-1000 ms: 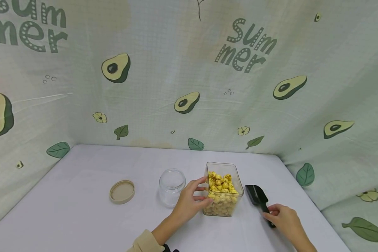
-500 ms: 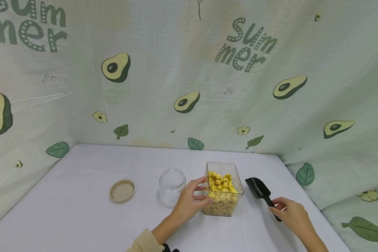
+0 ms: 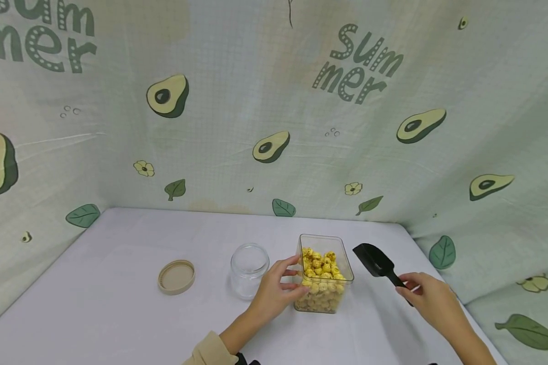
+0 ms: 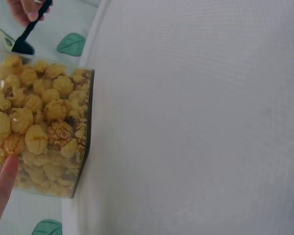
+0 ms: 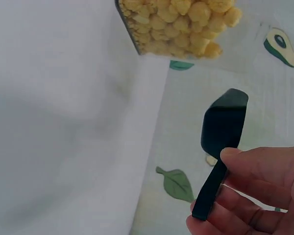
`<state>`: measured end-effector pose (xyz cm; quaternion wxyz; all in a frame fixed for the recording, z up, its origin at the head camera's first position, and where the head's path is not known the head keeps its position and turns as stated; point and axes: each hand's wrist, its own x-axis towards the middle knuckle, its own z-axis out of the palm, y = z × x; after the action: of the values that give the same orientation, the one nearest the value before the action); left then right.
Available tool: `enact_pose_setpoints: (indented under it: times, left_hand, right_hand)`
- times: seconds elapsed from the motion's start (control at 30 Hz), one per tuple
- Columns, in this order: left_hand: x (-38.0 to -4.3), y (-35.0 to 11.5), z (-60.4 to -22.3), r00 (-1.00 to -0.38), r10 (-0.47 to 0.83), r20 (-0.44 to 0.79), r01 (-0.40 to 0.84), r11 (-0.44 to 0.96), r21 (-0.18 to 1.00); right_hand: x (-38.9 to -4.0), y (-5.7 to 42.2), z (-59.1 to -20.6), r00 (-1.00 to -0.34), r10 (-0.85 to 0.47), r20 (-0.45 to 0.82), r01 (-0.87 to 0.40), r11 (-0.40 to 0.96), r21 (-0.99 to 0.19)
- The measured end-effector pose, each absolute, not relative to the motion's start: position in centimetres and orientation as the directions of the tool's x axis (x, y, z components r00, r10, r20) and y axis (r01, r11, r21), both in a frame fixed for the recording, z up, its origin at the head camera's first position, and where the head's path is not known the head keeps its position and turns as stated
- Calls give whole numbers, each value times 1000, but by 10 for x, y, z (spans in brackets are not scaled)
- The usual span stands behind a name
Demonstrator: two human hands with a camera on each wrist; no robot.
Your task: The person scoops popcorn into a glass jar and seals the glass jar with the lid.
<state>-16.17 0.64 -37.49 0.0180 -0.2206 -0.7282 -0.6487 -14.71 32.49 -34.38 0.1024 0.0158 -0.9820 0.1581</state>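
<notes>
Right of the popcorn tub [image 3: 321, 242], the right hand [image 3: 431, 299] pinches the black scoop [image 3: 374, 260]; left of the tub, the left hand [image 3: 273, 286], fingers apart, touches its wall. Light bracing should steady it.

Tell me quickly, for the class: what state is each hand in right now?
Left hand: open, fingers resting against the side of the clear container.
Right hand: closed, holding the black scoop by its handle.
</notes>
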Motion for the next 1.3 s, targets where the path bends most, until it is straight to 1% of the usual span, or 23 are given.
enact_pose_setpoints:
  times: [0.17, 0.3, 0.43, 0.5, 0.67, 0.8, 1.07, 1.17, 1.3]
  left_hand:
    - [-165, 8, -381, -902, 303, 307, 341, 64, 938]
    - [-175, 11, -398, -904, 298, 308, 343, 72, 937]
    - [-182, 12, -409, -900, 297, 320, 355, 70, 932]
    - [-183, 12, -411, -897, 298, 326, 359, 63, 931]
    - [-183, 11, -409, -896, 299, 327, 358, 54, 932]
    - [-183, 10, -409, -897, 301, 323, 356, 61, 933]
    - [-185, 10, -412, -894, 305, 329, 368, 81, 926]
    - [-185, 10, -413, -894, 304, 328, 367, 80, 927]
    - [-185, 10, -412, -897, 298, 325, 363, 80, 928]
  right_hand:
    - [-145, 322, -332, -941, -67, 333, -159, 954, -256]
    - [-144, 318, -321, -928, -93, 362, -182, 958, -220]
    - [-144, 312, -309, -910, -124, 395, -200, 967, -159]
    - [-145, 308, -304, -877, -163, 452, -237, 965, -112]
    - [-147, 298, -293, -770, -280, 574, -329, 944, 20]
    - [-152, 289, -284, -735, -360, 574, -376, 922, 97]
    - [-159, 268, -267, -711, -466, 528, -402, 884, 238]
    - [-160, 262, -263, -709, -505, 492, -407, 863, 299]
    - [-162, 256, -258, -732, -547, 406, -411, 830, 378]
